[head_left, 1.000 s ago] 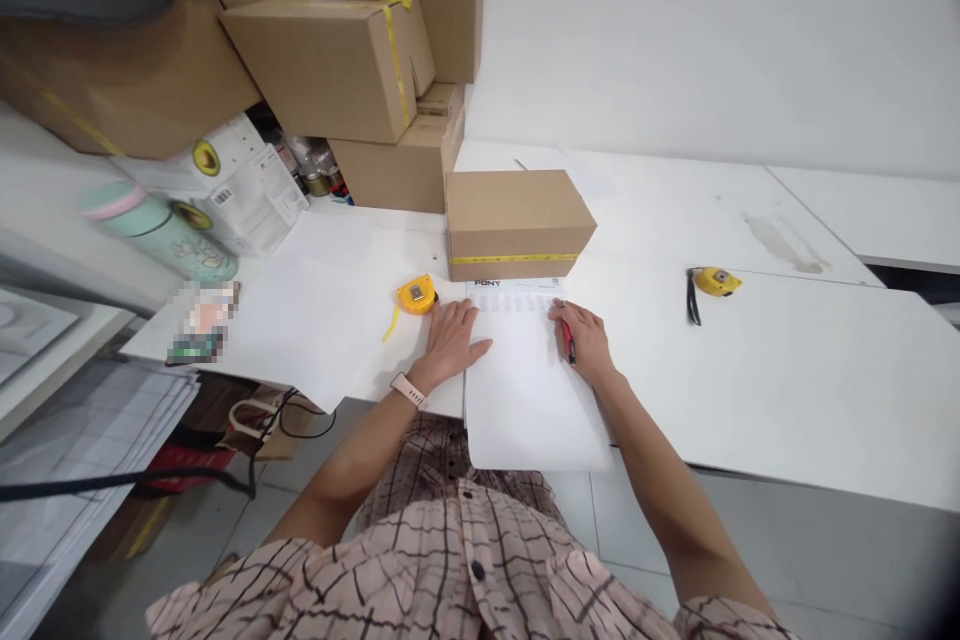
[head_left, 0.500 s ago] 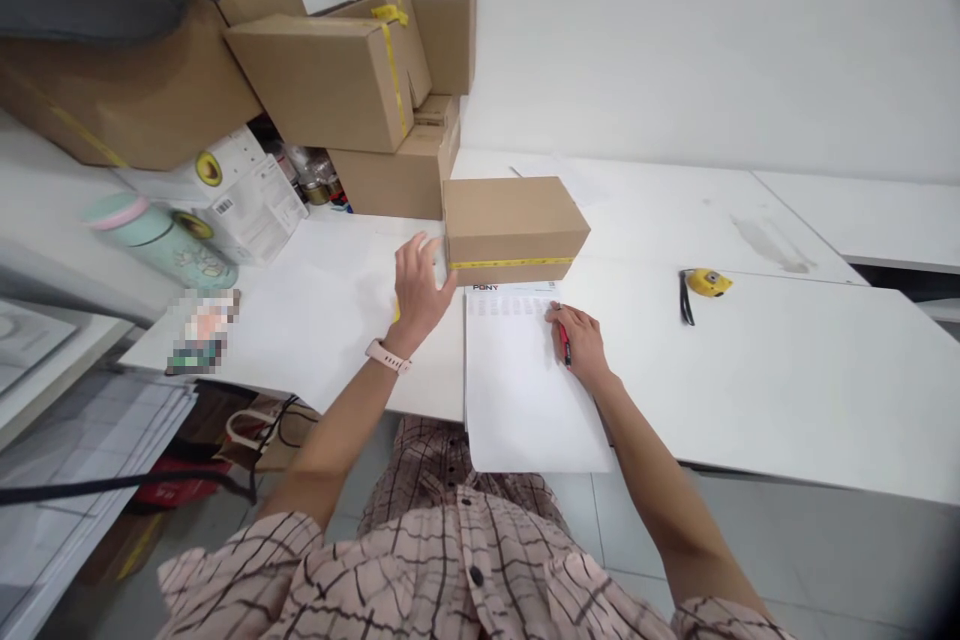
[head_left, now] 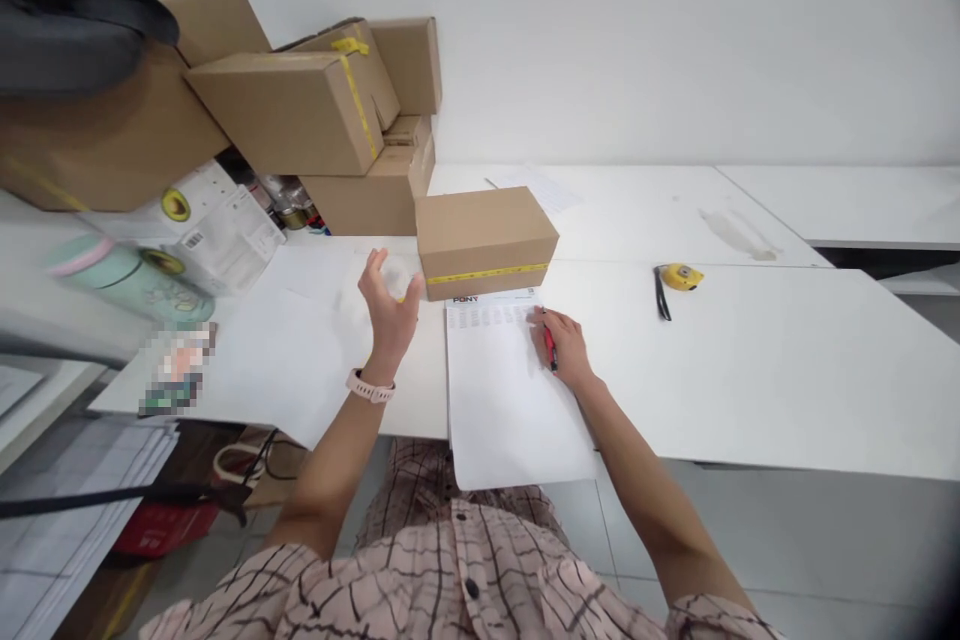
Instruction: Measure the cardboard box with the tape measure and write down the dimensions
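Observation:
A closed brown cardboard box [head_left: 487, 235] with a yellow strip along its front side stands on the white table. In front of it lies a white paper pad [head_left: 514, 400] with "PONY" printed at its top, its lower end past the table edge. My right hand [head_left: 562, 345] rests on the pad's upper right and holds a red pen [head_left: 550, 348]. Left of the box, my left hand [head_left: 391, 305] is raised with thumb and fingers spread, holding nothing. A small yellow item, mostly hidden, shows by its thumb.
On the right lies a yellow tape measure [head_left: 681, 277] with a black strap. Stacked cartons [head_left: 285, 115] fill the back left, near a mint bottle [head_left: 135, 280] and an avocado-print box [head_left: 217, 220]. White sheets [head_left: 285, 340] lie at the left.
The view has shifted, so the table items appear further left. My left hand has turned more upright and moved slightly away from the box. My right hand still holds the pen on the pad.

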`<state>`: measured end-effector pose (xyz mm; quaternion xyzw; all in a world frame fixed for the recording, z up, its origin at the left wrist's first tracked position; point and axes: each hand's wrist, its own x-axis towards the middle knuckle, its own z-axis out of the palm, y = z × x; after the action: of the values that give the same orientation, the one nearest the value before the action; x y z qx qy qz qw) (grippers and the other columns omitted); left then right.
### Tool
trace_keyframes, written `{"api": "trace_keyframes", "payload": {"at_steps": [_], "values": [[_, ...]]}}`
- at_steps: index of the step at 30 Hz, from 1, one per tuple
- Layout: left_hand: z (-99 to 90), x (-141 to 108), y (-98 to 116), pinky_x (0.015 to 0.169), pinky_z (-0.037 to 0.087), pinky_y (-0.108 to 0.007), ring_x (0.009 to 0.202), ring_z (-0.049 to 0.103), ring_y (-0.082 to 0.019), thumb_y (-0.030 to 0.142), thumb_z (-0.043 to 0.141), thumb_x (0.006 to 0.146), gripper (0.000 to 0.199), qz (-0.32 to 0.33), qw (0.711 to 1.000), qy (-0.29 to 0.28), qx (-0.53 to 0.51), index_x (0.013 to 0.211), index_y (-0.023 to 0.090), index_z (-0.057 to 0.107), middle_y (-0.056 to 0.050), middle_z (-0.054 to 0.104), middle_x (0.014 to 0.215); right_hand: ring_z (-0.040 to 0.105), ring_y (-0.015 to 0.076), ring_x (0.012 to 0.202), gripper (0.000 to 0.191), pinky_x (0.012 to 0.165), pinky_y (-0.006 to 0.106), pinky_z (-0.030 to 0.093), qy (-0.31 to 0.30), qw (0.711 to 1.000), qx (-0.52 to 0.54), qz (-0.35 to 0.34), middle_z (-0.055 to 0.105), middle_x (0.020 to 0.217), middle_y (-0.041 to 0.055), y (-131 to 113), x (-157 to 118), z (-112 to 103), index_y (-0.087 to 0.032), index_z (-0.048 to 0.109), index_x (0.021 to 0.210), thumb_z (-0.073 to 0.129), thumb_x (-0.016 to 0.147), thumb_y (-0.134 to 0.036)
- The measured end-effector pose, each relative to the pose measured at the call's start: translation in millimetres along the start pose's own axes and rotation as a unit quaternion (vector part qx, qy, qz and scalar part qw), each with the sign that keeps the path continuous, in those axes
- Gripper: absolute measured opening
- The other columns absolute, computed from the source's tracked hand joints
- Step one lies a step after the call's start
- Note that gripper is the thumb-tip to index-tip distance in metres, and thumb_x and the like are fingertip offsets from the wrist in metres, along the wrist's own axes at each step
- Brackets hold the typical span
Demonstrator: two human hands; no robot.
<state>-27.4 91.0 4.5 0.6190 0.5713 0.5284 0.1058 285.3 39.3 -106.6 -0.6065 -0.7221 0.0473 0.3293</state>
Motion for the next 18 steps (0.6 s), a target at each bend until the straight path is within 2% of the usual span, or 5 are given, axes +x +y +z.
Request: {"api": "trace_keyframes", "payload": {"at_steps": [4, 6, 9, 14, 18], "values": [[-28.2, -20, -28, 0.118, 0.034, -0.049, 0.142, 0.038, -0.031, 0.032, 0.069, 0.085, 0.053, -0.009, 0.991, -0.09, 0.094, 0.133, 0.023, 0.049, -0.013, 0.049, 0.147, 0.062, 0.0261, 0.095, 0.027, 0.09, 0.038, 0.037, 0.0, 0.996, -0.089, 0.005, 0.074, 0.1, 0.0091, -15, 6, -21, -0.022, 0.063, 0.113, 0.041, 0.097, -0.02], [-31.4, -25, -42, 0.117, 0.033, -0.049, 0.141, 0.038, -0.034, 0.027, 0.073, 0.078, 0.057, -0.035, 0.975, -0.165, 0.147, 0.131, 0.021, 0.052, -0.014, 0.051, 0.144, 0.062, 0.0253, 0.083, 0.028, 0.083, 0.037, 0.033, -0.07, 0.985, -0.158, -0.023, 0.073, 0.086, 0.0094, -30, 11, -29, -0.017, 0.063, 0.112, 0.041, 0.095, -0.014], [-26.0, -27, -61, 0.113, 0.036, -0.05, 0.139, 0.04, -0.037, 0.024, 0.075, 0.074, 0.067, -0.069, 0.953, -0.229, 0.187, 0.136, 0.022, 0.049, -0.014, 0.052, 0.144, 0.063, 0.025, 0.082, 0.031, 0.078, 0.036, 0.028, -0.19, 0.952, -0.235, -0.056, 0.073, 0.082, 0.0114, -58, 14, -27, -0.012, 0.063, 0.112, 0.042, 0.09, -0.006], [-19.8, -21, -75, 0.105, 0.042, -0.048, 0.126, 0.05, -0.037, 0.025, 0.074, 0.075, 0.06, -0.078, 0.953, -0.234, 0.176, 0.132, 0.02, 0.055, -0.014, 0.062, 0.128, 0.066, 0.0256, 0.085, 0.038, 0.082, 0.036, 0.028, -0.258, 0.925, -0.278, -0.029, 0.074, 0.086, 0.0143, -84, 13, -10, -0.008, 0.058, 0.124, 0.038, 0.092, -0.004], [-35.6, -16, -57, 0.1, 0.046, -0.042, 0.117, 0.06, -0.03, 0.034, 0.077, 0.074, 0.06, -0.104, 0.974, -0.201, 0.019, 0.128, 0.021, 0.056, -0.011, 0.065, 0.123, 0.067, 0.026, 0.091, 0.038, 0.087, 0.037, 0.035, -0.194, 0.971, -0.132, 0.05, 0.074, 0.094, 0.0144, -95, 20, -24, -0.013, 0.059, 0.128, 0.037, 0.096, -0.012]]}}
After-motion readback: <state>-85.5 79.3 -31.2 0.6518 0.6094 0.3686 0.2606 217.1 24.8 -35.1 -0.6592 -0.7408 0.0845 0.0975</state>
